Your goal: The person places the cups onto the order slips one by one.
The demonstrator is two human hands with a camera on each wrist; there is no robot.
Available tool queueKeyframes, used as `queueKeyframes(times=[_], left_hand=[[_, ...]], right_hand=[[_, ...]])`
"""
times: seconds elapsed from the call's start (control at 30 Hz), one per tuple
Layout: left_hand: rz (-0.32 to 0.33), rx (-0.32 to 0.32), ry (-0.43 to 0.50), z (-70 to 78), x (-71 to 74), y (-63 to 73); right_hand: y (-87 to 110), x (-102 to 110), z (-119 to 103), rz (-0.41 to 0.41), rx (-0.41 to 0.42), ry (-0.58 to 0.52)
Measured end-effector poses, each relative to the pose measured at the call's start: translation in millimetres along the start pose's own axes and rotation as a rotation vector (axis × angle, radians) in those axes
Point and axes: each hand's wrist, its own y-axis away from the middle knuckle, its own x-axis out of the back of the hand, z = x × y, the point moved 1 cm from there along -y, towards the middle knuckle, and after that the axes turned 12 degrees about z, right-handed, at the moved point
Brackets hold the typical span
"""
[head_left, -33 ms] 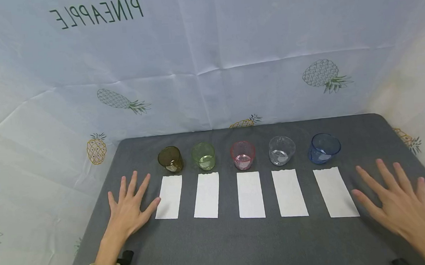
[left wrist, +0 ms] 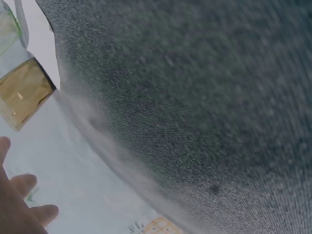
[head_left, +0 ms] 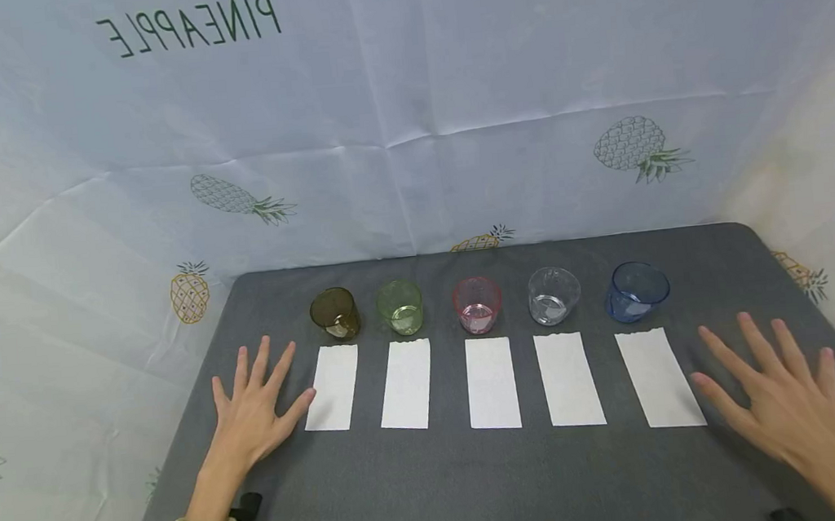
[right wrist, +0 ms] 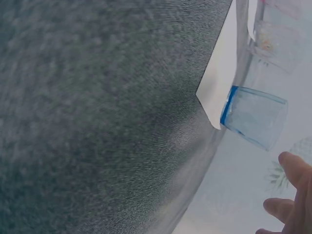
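My left hand (head_left: 253, 416) rests at the table's left side with fingers spread, its thumb tip close to the leftmost white paper strip (head_left: 332, 388). On the right, my other hand (head_left: 785, 399) also lies with fingers apart, thumb near the rightmost paper strip (head_left: 660, 379). Neither holds anything. A row of glasses stands behind the strips: amber (head_left: 336, 313), green (head_left: 400, 307), pink (head_left: 477, 305), clear (head_left: 554, 295) and blue (head_left: 637, 291). The left wrist view catches the amber glass (left wrist: 24, 92) beyond the fingertips; the right wrist view, the blue glass (right wrist: 256, 117).
Dark grey cloth covers the table (head_left: 436, 496). More white strips lie in front of the middle glasses, such as the one before the pink glass (head_left: 493, 384). A pale pineapple-print curtain (head_left: 403, 73) hangs behind the table and along both sides.
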Motion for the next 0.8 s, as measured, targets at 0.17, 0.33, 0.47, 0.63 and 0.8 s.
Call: queueKeyframes(times=[0.17, 0.33, 0.47, 0.63, 0.8], left_hand=[[-0.007, 0.000, -0.002, -0.8, 0.5, -0.2], [-0.008, -0.005, -0.011, -1.4, 0.6, -1.6], [0.001, -0.012, -0.023, -1.6, 0.0, -2.1], [0.010, -0.021, -0.033, -0.6, -0.9, -0.3], [0.030, -0.031, -0.030, 2.3, -0.2, 2.5]], right_hand=[[-0.4, -1.3, 0.5, -0.002, 0.012, 0.011], [-0.8, -1.5, 1.7, 0.017, 0.029, 0.015], [-1.0, -1.7, 2.8, 0.023, 0.036, 0.013], [0.5, -2.8, 3.3, 0.022, 0.025, -0.002], [2.7, -3.0, 3.4, 0.046, 0.037, -0.010]])
